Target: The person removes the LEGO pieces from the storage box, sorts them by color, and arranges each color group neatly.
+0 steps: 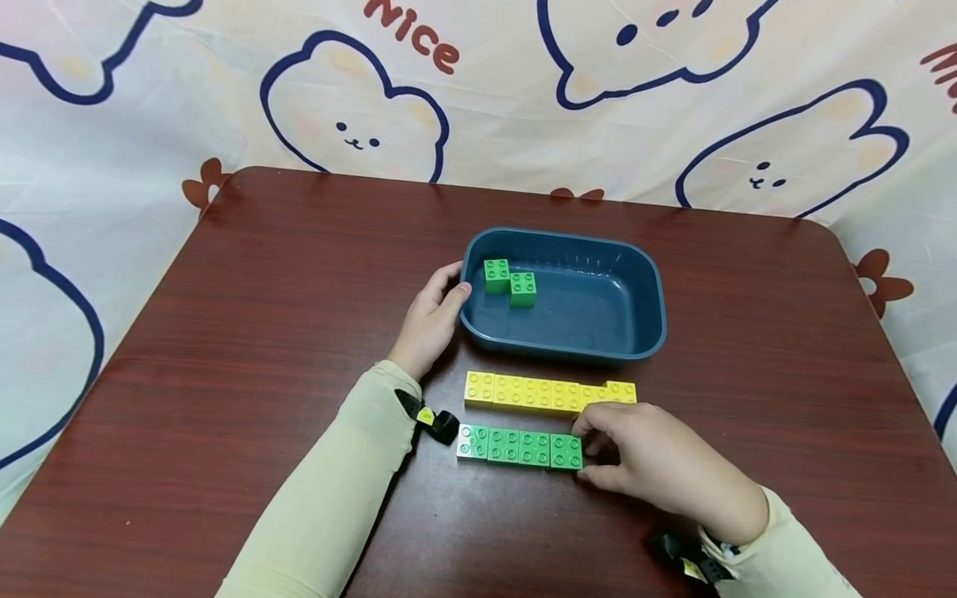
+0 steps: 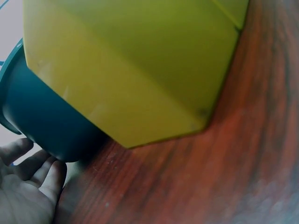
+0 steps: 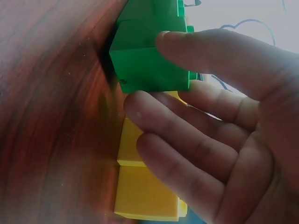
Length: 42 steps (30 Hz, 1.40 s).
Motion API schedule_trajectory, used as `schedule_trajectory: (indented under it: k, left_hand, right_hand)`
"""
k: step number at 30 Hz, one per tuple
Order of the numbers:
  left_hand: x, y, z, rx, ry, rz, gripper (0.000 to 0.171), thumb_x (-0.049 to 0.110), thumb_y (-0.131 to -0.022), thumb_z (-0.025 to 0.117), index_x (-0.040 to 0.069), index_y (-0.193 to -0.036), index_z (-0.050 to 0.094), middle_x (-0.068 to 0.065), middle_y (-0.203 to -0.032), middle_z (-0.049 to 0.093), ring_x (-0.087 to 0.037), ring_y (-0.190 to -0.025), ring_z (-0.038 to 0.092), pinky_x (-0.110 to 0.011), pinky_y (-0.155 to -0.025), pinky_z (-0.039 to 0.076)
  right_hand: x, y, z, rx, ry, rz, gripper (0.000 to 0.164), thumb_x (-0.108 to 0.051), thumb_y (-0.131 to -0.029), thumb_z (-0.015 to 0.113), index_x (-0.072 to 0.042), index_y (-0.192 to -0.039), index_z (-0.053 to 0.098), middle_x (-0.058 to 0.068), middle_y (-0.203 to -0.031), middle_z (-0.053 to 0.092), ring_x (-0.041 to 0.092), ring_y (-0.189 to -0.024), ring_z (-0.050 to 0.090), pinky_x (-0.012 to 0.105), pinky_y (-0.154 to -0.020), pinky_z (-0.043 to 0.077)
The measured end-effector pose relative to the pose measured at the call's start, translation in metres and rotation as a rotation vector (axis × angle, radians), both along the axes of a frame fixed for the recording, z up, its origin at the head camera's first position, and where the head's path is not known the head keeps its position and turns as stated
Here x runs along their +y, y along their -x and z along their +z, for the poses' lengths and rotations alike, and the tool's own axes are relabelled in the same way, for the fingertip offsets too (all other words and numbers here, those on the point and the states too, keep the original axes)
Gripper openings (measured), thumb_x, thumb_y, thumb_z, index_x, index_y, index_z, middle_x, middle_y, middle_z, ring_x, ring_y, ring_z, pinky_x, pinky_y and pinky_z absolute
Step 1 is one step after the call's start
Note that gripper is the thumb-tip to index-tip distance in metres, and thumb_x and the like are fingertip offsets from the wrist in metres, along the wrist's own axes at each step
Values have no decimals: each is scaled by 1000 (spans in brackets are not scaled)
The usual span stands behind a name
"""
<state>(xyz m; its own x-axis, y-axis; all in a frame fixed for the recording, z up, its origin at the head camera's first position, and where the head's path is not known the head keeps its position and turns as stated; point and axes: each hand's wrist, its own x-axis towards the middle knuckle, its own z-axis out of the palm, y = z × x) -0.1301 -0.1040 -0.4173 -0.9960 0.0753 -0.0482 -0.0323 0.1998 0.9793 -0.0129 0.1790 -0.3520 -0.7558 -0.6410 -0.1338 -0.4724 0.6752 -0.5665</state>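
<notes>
My left hand (image 1: 428,324) holds the left end of a dark blue plastic basin (image 1: 649,349), thumb at its rim and fingers against the outer wall. Two green toy bricks (image 1: 497,276) lie inside at the left. My right hand (image 1: 654,457) pinches the right end brick (image 1: 566,453) of a green brick row (image 1: 504,447); the thumb shows on its near side in the right wrist view. Behind that row runs a yellow brick row (image 1: 523,393), its right end partly hidden by the hand. Yellow bricks (image 2: 140,74) fill much of the left wrist view.
Everything stands on a dark red-brown wooden table (image 1: 314,249). A pale cloth (image 1: 493,124) with cartoon figures hangs behind it. A black wrist camera (image 1: 443,426) on the left arm sits close to the left ends of the brick rows.
</notes>
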Motion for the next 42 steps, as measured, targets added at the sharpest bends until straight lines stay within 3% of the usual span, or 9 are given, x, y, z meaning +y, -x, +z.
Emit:
schedule_trajectory:
  k: [20, 42]
  left_hand:
    - [1, 0, 2, -14, -25, 0, 44, 29, -107, 48, 18, -150, 47, -1, -151, 47, -14, -138, 40, -39, -116, 32]
    - [1, 0, 0, -2, 10, 10, 42, 32, -107, 48, 20, -147, 50, 0, -147, 51, -13, -136, 43, -40, -115, 33]
  right_hand:
    - [-2, -3, -2, 54, -41, -15, 27, -19, -80, 85, -23, -99, 67, -15, -88, 68, -4, -76, 63, 26, -66, 53]
    - [-3, -5, 2, 78, -83, -14, 31, -25, -79, 86, -21, -105, 70, -13, -92, 69, -4, -78, 63, 27, -67, 54]
